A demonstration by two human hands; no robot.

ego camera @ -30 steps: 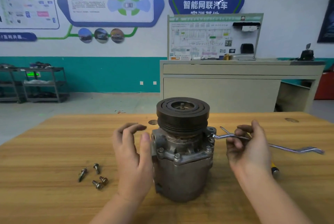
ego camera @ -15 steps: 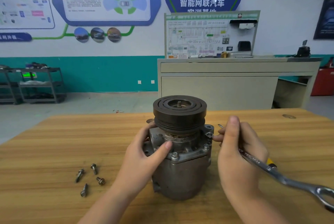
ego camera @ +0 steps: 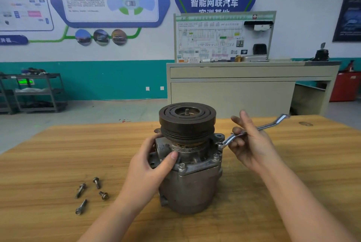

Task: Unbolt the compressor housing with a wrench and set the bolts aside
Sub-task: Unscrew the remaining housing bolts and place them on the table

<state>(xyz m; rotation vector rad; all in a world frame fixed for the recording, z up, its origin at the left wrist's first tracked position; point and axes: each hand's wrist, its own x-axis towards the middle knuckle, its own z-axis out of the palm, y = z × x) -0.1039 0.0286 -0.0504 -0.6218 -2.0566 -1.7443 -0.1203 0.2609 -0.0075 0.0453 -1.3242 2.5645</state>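
The right hand (ego camera: 252, 144) loosely pinches the ring spanner (ego camera: 254, 131), its ring on a flange bolt (ego camera: 220, 145) just left of the fingers. The left hand (ego camera: 154, 163) grips the compressor (ego camera: 191, 179). A loose pinch risks the ring slipping off and rounding the bolt head.

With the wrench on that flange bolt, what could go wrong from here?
1. The silver ring wrench is held only loosely by the right hand; it may slip off the bolt.
2. The grey compressor housing stands unclamped, steadied only by the left hand; it could twist or tip.
3. The four loose bolts could roll.
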